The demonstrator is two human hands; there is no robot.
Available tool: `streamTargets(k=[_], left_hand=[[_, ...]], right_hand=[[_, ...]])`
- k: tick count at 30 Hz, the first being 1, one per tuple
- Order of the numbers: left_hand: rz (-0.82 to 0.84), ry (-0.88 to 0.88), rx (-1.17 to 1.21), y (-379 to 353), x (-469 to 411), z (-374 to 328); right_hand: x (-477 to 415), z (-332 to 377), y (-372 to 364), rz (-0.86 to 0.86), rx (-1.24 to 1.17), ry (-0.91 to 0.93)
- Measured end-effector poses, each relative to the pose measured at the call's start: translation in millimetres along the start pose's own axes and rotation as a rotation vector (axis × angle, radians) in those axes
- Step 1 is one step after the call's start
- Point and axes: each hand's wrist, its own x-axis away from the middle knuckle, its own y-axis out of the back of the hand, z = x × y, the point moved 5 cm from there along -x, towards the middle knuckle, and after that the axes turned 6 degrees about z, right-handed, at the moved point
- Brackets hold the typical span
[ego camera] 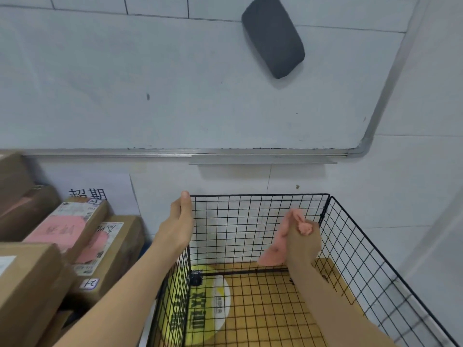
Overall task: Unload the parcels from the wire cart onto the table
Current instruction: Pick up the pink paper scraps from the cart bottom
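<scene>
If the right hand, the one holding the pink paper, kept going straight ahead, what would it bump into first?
Most likely the back mesh panel of the wire cart, just behind the right hand and its pink paper; depth is hard to judge.

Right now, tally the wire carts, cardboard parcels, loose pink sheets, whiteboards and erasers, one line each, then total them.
Wire cart: 1
Cardboard parcels plainly seen, left of it: 5
Pink sheet, gripped in the right hand: 1
Whiteboard: 1
Dark eraser on the whiteboard: 1
Total: 9
</scene>
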Motion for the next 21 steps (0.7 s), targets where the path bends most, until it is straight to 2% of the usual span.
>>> streamTargets(k=[1, 6, 9, 12, 16, 19, 21], left_hand=[[-0.002, 0.002, 0.004, 0, 0, 0], [-0.007, 0.013, 0.014, 1, 2, -1], [-0.017, 0.008, 0.054, 2, 4, -2], [-0.022, -0.026, 0.079, 3, 8, -8], [-0.016, -0.037, 0.078, 3, 5, -7], [-0.015, -0.006, 0.047, 1, 1, -1], [-0.015, -0.007, 0.009, 1, 0, 0]], right_hand=[[11, 2, -14, 0.07, -0.053, -0.01], [82, 9, -92, 0.394, -0.03, 0.084], [120, 5, -138, 0.541, -0.122, 0.026], [135, 2, -156, 0.578, -0.221, -0.098], [121, -7, -158, 0.617, -0.178, -0.159], [108, -11, -149, 0.575, -0.106, -0.148], [96, -12, -133, 0.486, -0.016, -0.108]])
